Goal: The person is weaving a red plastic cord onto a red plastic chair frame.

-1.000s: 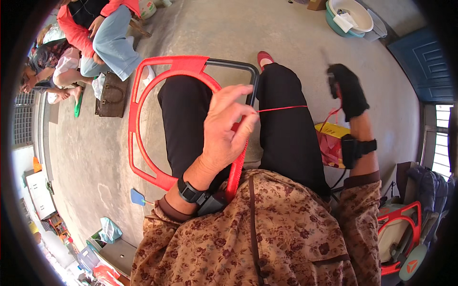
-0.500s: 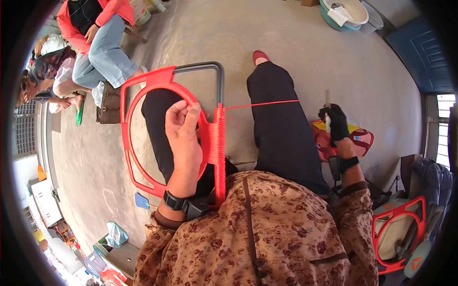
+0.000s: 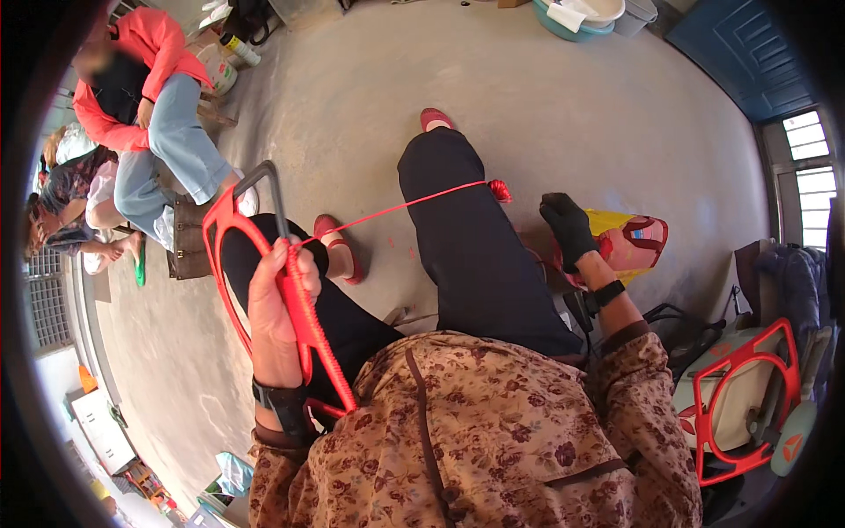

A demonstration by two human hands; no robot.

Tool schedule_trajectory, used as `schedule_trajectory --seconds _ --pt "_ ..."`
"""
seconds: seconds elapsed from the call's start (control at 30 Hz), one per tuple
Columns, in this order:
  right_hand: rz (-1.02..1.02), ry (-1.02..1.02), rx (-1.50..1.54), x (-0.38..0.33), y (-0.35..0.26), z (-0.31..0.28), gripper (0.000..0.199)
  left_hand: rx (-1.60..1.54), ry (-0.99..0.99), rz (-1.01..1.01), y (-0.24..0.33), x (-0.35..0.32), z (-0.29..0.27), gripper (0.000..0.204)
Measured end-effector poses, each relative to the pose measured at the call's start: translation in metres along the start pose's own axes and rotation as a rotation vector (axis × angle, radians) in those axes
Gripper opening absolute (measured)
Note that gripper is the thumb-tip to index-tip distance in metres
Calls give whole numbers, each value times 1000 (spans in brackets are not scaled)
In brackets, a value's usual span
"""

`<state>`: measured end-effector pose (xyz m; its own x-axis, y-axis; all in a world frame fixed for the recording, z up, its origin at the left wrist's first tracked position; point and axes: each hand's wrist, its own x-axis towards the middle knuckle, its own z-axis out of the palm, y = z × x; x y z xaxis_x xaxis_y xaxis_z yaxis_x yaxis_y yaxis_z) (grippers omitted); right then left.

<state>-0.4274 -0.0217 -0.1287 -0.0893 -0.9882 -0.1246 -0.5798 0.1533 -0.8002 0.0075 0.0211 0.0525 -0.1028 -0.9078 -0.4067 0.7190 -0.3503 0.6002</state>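
My left hand [image 3: 275, 312] is closed around the side bar of a red frame [image 3: 227, 201] with a dark grey bent bar [image 3: 271, 180] at its far end. Red cord is wound tightly along that side of the frame, which is tilted over my left leg. From there a stretch of red cord [image 3: 400, 207] runs across my right thigh to a small red bundle [image 3: 499, 191] beside the knee. My right hand [image 3: 568, 227], in a black glove, is beyond the thigh with its fingers curled. Whatever it may hold is hidden.
A red and yellow bag [image 3: 638, 239] lies by my right hand. At the lower right, another red frame [image 3: 744, 400] leans on a chair. Two people sit at the left, near a brown bag [image 3: 189, 236]. Basins [image 3: 572, 22] stand at the far right.
The red frame has turned edge-on and tilted as my left hand took hold of its wound side. My right hand has moved left. The small red bundle now shows past my right knee.
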Motion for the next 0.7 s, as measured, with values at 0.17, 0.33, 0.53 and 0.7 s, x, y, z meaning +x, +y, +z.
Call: schedule_trajectory --seconds 0.17,0.33,0.53,0.7 --pt "84 -328 488 9 -42 8 35 -42 -48 55 5 -12 -1 20" --pt "27 -361 591 27 -64 37 37 -28 -126 80 5 -21 6 21" --pt "256 -292 1080 44 -58 19 36 -22 153 184 -7 -6 9 24" --pt "239 -5 1035 52 -34 -51 35 -32 176 105 -18 7 5 24"
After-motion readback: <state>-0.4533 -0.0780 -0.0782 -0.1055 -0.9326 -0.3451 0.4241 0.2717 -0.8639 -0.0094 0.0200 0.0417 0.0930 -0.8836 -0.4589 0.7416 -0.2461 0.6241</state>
